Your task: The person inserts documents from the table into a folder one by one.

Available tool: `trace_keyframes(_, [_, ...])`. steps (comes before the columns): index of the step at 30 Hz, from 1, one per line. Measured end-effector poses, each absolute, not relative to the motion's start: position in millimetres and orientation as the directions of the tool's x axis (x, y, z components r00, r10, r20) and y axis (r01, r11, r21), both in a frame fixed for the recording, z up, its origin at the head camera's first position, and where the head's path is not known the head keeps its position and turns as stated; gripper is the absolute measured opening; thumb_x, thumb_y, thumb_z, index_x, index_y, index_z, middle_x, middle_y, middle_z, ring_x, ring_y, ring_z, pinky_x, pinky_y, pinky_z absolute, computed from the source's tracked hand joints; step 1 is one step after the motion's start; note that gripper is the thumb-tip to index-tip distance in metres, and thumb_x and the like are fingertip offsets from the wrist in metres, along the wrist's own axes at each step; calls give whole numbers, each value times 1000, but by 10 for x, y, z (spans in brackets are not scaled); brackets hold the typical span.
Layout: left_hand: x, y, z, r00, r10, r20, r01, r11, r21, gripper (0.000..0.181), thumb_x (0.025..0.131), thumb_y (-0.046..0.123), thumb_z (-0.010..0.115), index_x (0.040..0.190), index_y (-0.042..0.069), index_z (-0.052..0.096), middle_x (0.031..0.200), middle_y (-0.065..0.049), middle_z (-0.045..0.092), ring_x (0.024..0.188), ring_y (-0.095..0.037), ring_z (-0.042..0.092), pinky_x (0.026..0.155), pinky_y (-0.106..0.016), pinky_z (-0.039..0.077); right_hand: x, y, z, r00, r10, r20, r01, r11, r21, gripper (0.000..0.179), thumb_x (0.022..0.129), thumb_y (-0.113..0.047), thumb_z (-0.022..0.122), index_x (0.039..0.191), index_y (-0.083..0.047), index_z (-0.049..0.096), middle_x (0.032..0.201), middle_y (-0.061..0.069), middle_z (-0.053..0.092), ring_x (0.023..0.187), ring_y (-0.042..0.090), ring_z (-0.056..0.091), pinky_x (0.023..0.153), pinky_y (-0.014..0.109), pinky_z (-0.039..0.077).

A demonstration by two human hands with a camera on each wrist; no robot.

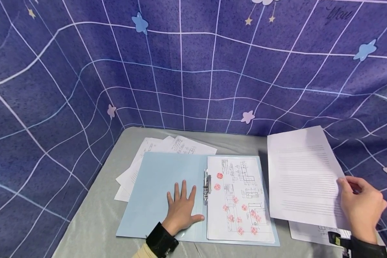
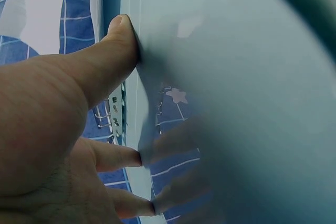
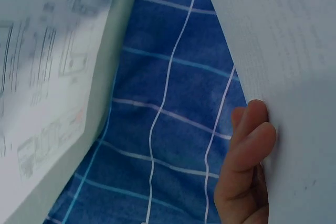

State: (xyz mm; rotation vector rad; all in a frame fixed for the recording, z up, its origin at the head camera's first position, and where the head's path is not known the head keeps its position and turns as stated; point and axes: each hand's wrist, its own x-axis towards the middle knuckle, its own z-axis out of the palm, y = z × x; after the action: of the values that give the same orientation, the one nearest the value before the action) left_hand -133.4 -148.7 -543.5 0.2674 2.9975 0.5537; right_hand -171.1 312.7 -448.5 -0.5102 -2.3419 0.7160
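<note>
One page (image 1: pixel 301 179) in right fingers (image 1: pixel 343 187) partly hides lower sheet (image 1: pixel 304 233).

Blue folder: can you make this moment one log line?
left hand: fingers spread on blue folder | right hand: pinches printed sheet | blue folder: open | red-marked drawing: on its right side

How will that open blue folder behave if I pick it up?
The blue folder looks fairly stiff, judging by its straight edges. Lying open, it may fold at the spine. It's probably heavier on the right, where papers lie beside the metal clip.
</note>
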Motion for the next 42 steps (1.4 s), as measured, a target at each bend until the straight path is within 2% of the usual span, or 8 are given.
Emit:
trace_keyframes(3, [-1336,-1484,-5431,-981,187,-47,157,916,369,102,71,58,79,149,5,39,156,-32,16,141,-57,7,101,-78,11,-1728,3004,-4480,-753,499,429,159,770,-618,27,90,-19,67,104,2,73,97,28,69,61,-13,38,88,54,25])
trace_keyframes(5, [-1341,-1480,-5432,-981,186,-49,155,916,371,102,71,58,79,150,5,39,156,-32,16,141,-57,7,101,-78,11,-1737,2906,-4492,-767,480,426,140,773,-618,25,89,-20,69,103,1,74,96,26,70,61,-24,27,83,50,28])
trace_keyframes(9, [-1351,-1471,-5440,-983,180,-46,150,916,373,103,71,58,79,150,5,39,156,-32,15,141,-57,7,101,-78,10,-1771,2694,-4556,-780,421,463,68,792,-606,19,87,-18,72,97,-1,75,90,22,72,63,-29,28,68,31,34])
trace_keyframes(13, [-1355,-1463,-5450,-983,177,-39,150,915,375,104,70,58,80,149,5,39,156,-32,16,141,-57,7,101,-79,10,-1797,2479,-4637,-792,376,482,1,789,-614,16,86,-17,74,92,-2,76,84,19,73,60,-30,32,61,28,33])
trace_keyframes(17, [-1357,-1459,-5463,-983,178,-44,149,915,374,104,71,59,79,150,5,38,156,-32,15,141,-57,6,101,-79,10,-1812,2289,-4727,-817,350,459,-15,782,-623,15,86,-18,75,92,-5,76,83,16,74,59,-23,42,62,26,35])
trace_keyframes(21, [-1357,-1460,-5470,-982,183,-47,151,911,385,104,72,59,79,150,5,37,156,-32,14,141,-57,5,101,-79,9,-1828,2144,-4807,-842,332,426,-11,778,-628,14,87,-18,74,93,-5,75,84,15,74,62,7,62,59,21,37])
trace_keyframes(25, [-1350,-1464,-5464,-980,190,-54,154,907,391,103,73,58,78,151,5,36,156,-32,13,141,-56,4,101,-78,8,-1824,2034,-4872,-848,320,421,-19,777,-630,13,87,-16,75,93,-4,75,84,16,73,68,29,68,58,21,37])
trace_keyframes(42, [-1361,-1473,-5472,-978,200,-54,167,914,371,102,73,58,77,151,5,36,156,-32,13,141,-56,5,101,-79,10,-1751,1786,-5092,-871,315,377,-11,754,-656,11,87,-15,75,91,-5,75,81,13,73,74,29,69,60,26,38])
